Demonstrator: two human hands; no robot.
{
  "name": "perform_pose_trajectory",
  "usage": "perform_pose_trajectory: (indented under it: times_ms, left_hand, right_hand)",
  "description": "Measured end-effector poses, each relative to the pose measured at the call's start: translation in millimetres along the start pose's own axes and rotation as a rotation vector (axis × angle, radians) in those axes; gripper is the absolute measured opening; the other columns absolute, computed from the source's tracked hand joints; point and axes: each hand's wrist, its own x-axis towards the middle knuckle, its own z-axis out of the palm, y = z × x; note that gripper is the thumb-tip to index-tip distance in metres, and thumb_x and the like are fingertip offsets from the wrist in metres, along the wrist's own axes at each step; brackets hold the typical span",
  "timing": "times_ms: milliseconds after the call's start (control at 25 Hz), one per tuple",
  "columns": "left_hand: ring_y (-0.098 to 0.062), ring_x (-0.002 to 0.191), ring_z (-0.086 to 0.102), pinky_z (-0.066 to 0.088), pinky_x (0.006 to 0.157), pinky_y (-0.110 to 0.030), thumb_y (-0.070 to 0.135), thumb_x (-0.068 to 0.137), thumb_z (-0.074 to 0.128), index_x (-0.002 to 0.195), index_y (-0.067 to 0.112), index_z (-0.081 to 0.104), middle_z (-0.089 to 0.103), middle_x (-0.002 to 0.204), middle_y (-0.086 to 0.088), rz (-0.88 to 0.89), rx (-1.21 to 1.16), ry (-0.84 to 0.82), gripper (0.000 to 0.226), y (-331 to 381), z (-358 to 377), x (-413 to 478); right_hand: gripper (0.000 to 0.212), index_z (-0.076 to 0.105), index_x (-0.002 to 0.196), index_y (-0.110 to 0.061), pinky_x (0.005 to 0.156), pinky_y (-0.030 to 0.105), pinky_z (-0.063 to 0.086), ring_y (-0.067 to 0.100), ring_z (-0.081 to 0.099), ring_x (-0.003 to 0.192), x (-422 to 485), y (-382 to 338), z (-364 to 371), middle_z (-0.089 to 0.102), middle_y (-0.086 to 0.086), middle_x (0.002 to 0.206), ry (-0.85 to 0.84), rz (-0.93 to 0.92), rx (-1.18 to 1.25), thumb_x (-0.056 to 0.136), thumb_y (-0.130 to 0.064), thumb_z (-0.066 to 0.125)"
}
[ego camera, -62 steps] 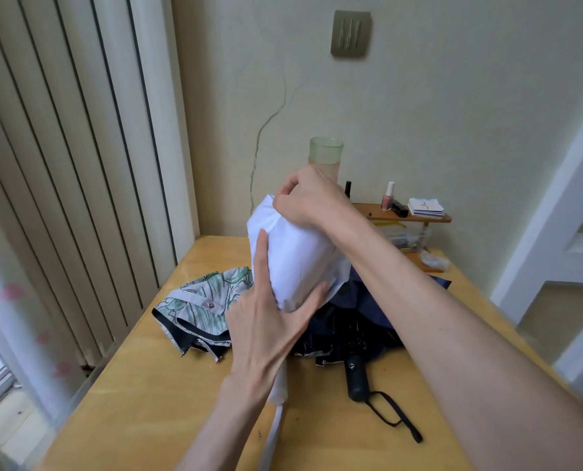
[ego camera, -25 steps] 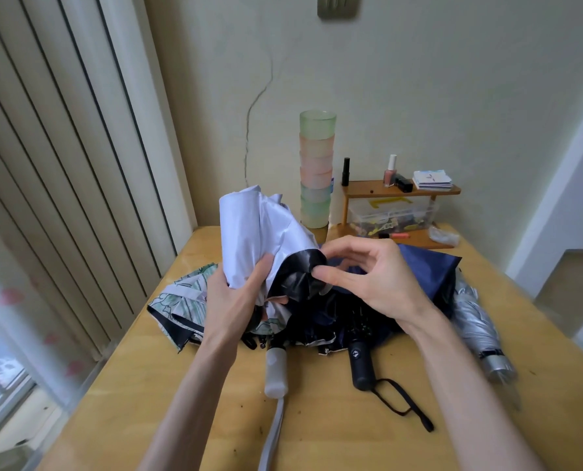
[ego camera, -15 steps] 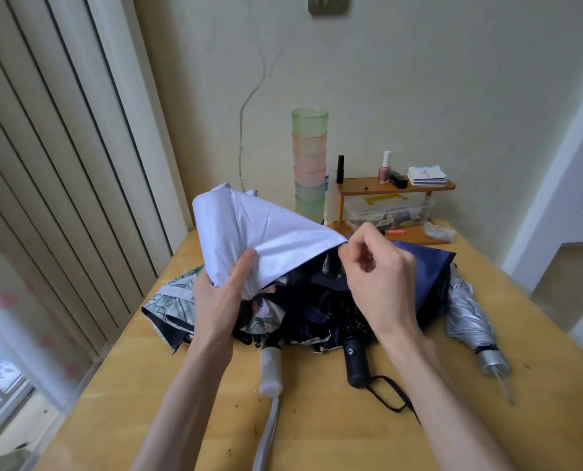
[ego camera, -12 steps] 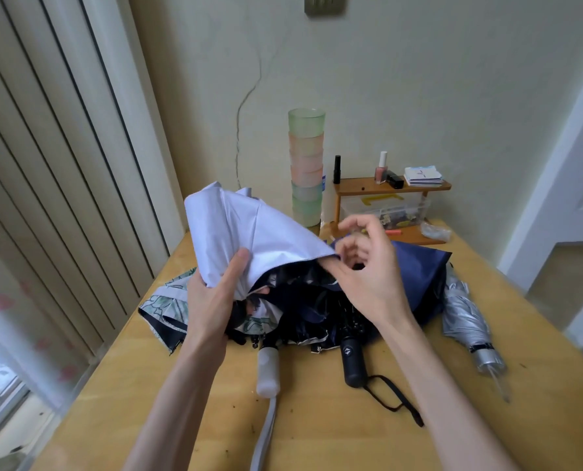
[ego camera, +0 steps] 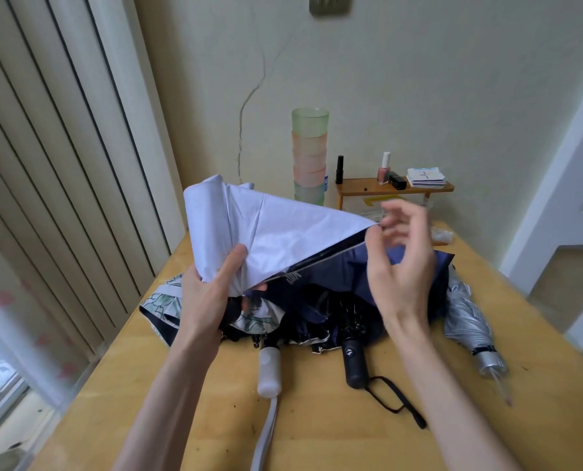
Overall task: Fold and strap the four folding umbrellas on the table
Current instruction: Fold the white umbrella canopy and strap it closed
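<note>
My left hand (ego camera: 208, 300) grips the white umbrella (ego camera: 276, 229) round its gathered canopy, held above the table (ego camera: 317, 436). My right hand (ego camera: 398, 266) pinches the canopy's right corner with thumb and forefinger, and the flap is stretched flat between both hands. The umbrella's white handle (ego camera: 268, 370) rests on the table with a pale wrist strap trailing toward me. Beneath lies the navy umbrella (ego camera: 337, 280), loose, with its black handle (ego camera: 354, 365) and cord. A green-and-white floral umbrella (ego camera: 162, 302) lies loose at the left. The silver umbrella (ego camera: 468, 321) lies gathered at the right.
A tall stack of coloured cups (ego camera: 309, 158) stands at the back by the wall. Beside it is a small wooden shelf (ego camera: 393, 189) with nail polish, a black tube and cards. Vertical blinds (ego camera: 62, 164) line the left side; a white door frame is at the right.
My right hand has drawn a flap of the white canopy out to the right and up, spreading it flat. My left hand has kept its grip on the bunched canopy.
</note>
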Motion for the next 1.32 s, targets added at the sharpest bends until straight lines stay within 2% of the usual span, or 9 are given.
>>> perform_pose_trajectory:
  times_ms: [80, 160, 360, 600, 800, 960, 1080, 1200, 1320]
  left_hand:
    - [-0.023, 0.049, 0.063, 0.041, 0.042, -0.025, 0.03, 0.097, 0.073, 0.116, 0.008, 0.068, 0.075, 0.077, -0.02, 0.021, -0.005, -0.005, 0.029, -1, -2, 1]
    - [-0.027, 0.056, 0.068, 0.042, 0.042, -0.025, 0.031, 0.097, 0.073, 0.118, 0.01, 0.067, 0.075, 0.08, -0.017, 0.018, -0.022, -0.01, 0.031, -2, -3, 2]
    - [-0.022, 0.057, 0.063, 0.044, 0.047, -0.028, 0.031, 0.097, 0.073, 0.106, 0.017, 0.068, 0.074, 0.069, -0.004, 0.022, 0.011, -0.036, 0.017, -1, 0, -2]
    - [-0.027, 0.063, 0.068, 0.049, 0.05, -0.031, 0.041, 0.089, 0.082, 0.115, 0.014, 0.069, 0.077, 0.086, -0.013, 0.023, 0.051, -0.047, 0.039, -9, -2, 3]
    - [-0.021, 0.057, 0.063, 0.053, 0.05, -0.034, 0.038, 0.09, 0.081, 0.107, 0.017, 0.068, 0.073, 0.085, -0.004, 0.004, 0.091, 0.009, 0.03, -9, -2, 3]
    - [-0.021, 0.065, 0.067, 0.055, 0.056, -0.037, 0.04, 0.088, 0.082, 0.109, 0.018, 0.069, 0.076, 0.092, -0.007, 0.012, 0.122, -0.004, 0.033, -7, -5, 2]
    - [-0.021, 0.071, 0.071, 0.056, 0.054, -0.031, 0.04, 0.087, 0.083, 0.112, 0.017, 0.069, 0.077, 0.099, -0.011, 0.02, 0.166, -0.033, 0.037, -8, -5, 2]
    - [-0.029, 0.066, 0.068, 0.057, 0.055, -0.038, 0.038, 0.084, 0.083, 0.109, 0.009, 0.068, 0.074, 0.097, -0.023, 0.023, 0.167, -0.086, 0.041, -11, -6, 1]
    - [-0.035, 0.066, 0.066, 0.055, 0.058, -0.042, 0.038, 0.08, 0.085, 0.104, 0.008, 0.068, 0.075, 0.086, -0.019, 0.032, 0.134, -0.117, 0.042, -14, -2, -1]
  right_hand:
    - [0.051, 0.055, 0.139, -0.023, 0.095, 0.028, 0.054, 0.015, 0.068, 0.11, 6, 1, -5, 0.069, 0.001, 0.122, -0.367, 0.303, 0.299, 0.091, -0.018, 0.071]
    - [0.059, 0.055, 0.14, -0.025, 0.096, 0.031, 0.057, 0.017, 0.071, 0.113, 4, 8, -4, 0.073, -0.003, 0.122, -0.564, 0.292, 0.281, 0.09, -0.01, 0.081]
    - [0.028, 0.07, 0.098, -0.018, 0.066, 0.024, 0.057, 0.007, 0.071, 0.078, 0, 7, 7, 0.075, -0.008, 0.086, -0.333, 0.284, 0.214, 0.086, 0.005, 0.08]
    - [0.045, 0.044, 0.069, -0.026, 0.055, 0.022, 0.031, 0.005, 0.039, 0.059, -5, 12, 3, 0.048, -0.012, 0.061, -0.087, 0.172, -0.053, 0.086, 0.006, 0.071]
    - [0.041, 0.065, 0.111, -0.026, 0.084, 0.02, 0.053, 0.006, 0.064, 0.106, 6, 15, -6, 0.065, -0.01, 0.113, -0.543, 0.173, -0.006, 0.079, -0.02, 0.091]
    - [0.025, 0.067, 0.098, -0.024, 0.076, 0.044, 0.058, 0.017, 0.066, 0.093, 8, 18, -8, 0.068, -0.013, 0.097, -0.351, 0.09, 0.01, 0.085, -0.013, 0.086]
    - [0.026, 0.057, 0.079, -0.02, 0.052, 0.038, 0.043, 0.015, 0.048, 0.062, 4, 18, -4, 0.057, -0.008, 0.068, -0.25, -0.035, -0.104, 0.088, -0.006, 0.076]
    - [0.035, 0.04, 0.068, -0.014, 0.05, 0.032, 0.018, 0.019, 0.02, 0.061, -4, 18, -7, 0.03, -0.004, 0.059, 0.046, -0.216, -0.415, 0.081, 0.012, 0.06]
    - [0.025, 0.047, 0.073, -0.01, 0.051, 0.025, 0.021, 0.015, 0.029, 0.06, -8, 22, -9, 0.042, -0.001, 0.063, 0.159, -0.204, -0.446, 0.079, 0.01, 0.062]
